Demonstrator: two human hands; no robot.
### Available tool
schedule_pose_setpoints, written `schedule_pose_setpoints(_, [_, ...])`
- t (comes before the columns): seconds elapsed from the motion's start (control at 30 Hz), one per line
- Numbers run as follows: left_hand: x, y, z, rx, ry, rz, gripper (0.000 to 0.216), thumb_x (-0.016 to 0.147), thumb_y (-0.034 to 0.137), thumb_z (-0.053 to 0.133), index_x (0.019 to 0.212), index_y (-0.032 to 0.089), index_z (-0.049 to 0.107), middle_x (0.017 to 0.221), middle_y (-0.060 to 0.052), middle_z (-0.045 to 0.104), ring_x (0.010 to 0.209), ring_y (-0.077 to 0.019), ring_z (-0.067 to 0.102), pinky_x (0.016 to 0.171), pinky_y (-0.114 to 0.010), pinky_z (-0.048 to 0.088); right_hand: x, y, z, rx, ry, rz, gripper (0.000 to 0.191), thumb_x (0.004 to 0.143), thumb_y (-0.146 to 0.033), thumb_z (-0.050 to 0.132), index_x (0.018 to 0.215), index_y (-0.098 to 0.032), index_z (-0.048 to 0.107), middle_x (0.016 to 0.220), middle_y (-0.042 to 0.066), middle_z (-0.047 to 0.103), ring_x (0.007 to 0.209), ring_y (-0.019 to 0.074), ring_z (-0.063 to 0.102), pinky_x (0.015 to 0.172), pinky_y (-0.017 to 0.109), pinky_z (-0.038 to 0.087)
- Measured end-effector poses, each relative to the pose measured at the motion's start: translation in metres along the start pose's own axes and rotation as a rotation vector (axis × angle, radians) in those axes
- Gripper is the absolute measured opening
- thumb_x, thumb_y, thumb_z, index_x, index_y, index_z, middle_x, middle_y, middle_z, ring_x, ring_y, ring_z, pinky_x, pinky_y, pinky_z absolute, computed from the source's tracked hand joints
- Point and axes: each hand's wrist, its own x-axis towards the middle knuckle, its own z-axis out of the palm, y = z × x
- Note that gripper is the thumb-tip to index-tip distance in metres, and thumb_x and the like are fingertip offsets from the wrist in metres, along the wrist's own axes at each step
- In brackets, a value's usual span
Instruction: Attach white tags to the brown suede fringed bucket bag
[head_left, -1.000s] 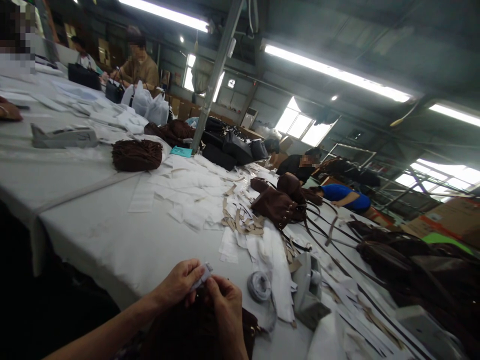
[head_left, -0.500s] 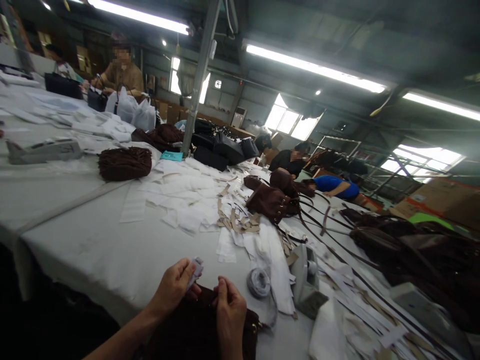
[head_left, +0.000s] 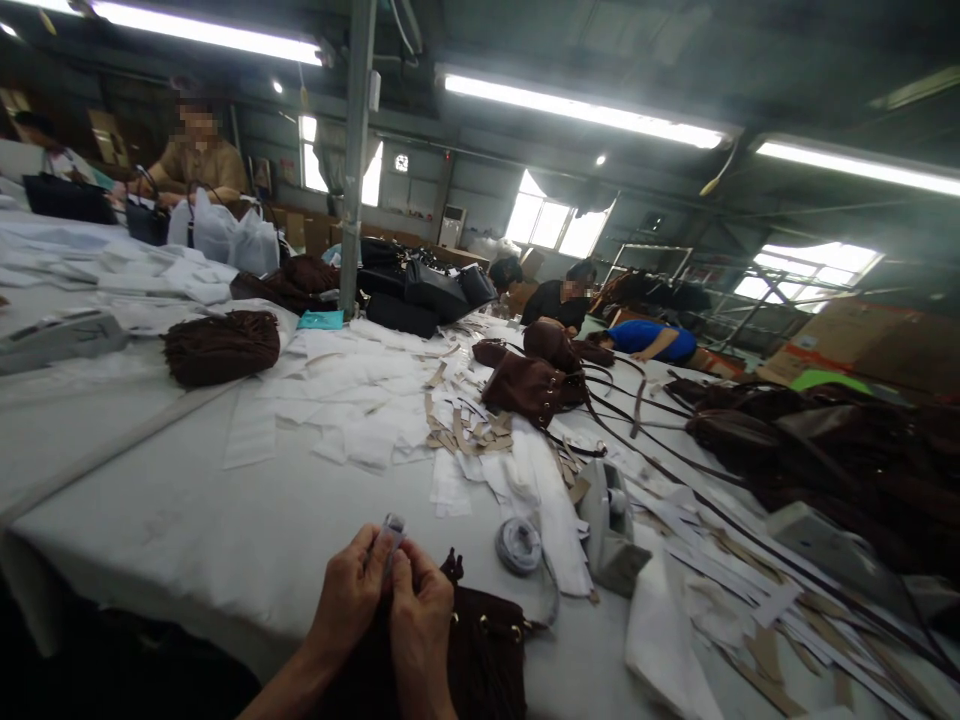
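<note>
My left hand (head_left: 351, 592) is closed, pinching a small translucent plastic piece (head_left: 394, 524) that sticks up past the fingertips. Right beside it, my right hand (head_left: 421, 612) is closed too, its thumb and fingers pressed together against the lower part of that piece. What the right fingertips grip is hidden. Beneath both hands, at the table's near edge, lies a dark brown bag (head_left: 491, 655) with metal eyelets and a short tassel end standing up. The hands and wrists cover much of the bag.
A roll of grey tape (head_left: 518, 546) and a grey tape dispenser (head_left: 611, 520) stand to the right. Paper scraps (head_left: 360, 400) cover the white table. Brown bags (head_left: 525, 385), a fringed brown bag (head_left: 221, 347) and a metal post (head_left: 352, 200) stand farther back. Several people work beyond.
My right hand has moved left and up from the bag to meet my left hand at the plastic piece. The bag's eyelets show more now. The view has shifted right.
</note>
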Motion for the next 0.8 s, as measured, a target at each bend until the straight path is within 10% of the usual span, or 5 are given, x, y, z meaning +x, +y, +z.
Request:
schedule_pose_setpoints(0.23, [-0.004, 0.01, -0.005, -0.009, -0.118, 0.036, 0.034, 0.092, 0.05, 0.04, 0.075, 0.022, 0.051, 0.057, 0.005, 0.044, 0.052, -0.0135, 0.044, 0.052, -0.023, 0.036, 0.0, 0.006, -0.007, 0.112, -0.07, 0.012, 0.032, 0.086, -0.039, 0.06, 0.1, -0.013, 0.072, 0.065, 0.0, 0.063, 0.057, 0.0115, 0.05, 0.053, 0.021, 0.04])
schedule_pose_setpoints(0.5, [-0.006, 0.007, -0.004, 0.095, -0.057, 0.029, 0.023, 0.092, 0.043, 0.039, 0.086, 0.025, 0.05, 0.064, 0.002, 0.058, 0.057, -0.0185, 0.056, 0.056, -0.026, 0.042, -0.004, -0.001, -0.002, 0.259, -0.096, 0.023, 0.035, 0.083, -0.042, 0.063, 0.102, -0.013, 0.071, 0.074, 0.005, 0.067, 0.068, 0.0171, 0.059, 0.063, 0.027, 0.049])
schedule_pose_setpoints(0.8, [-0.003, 0.003, -0.018, 0.034, -0.171, 0.015, 0.033, 0.088, 0.048, 0.043, 0.11, 0.023, 0.051, 0.061, 0.004, 0.063, 0.052, -0.0185, 0.058, 0.05, -0.025, 0.044, -0.01, 0.0, -0.007, 0.416, -0.341, 0.159, 0.044, 0.082, -0.049, 0.065, 0.106, -0.013, 0.057, 0.041, -0.009, 0.051, 0.026, 0.0039, 0.033, 0.028, 0.013, 0.022])
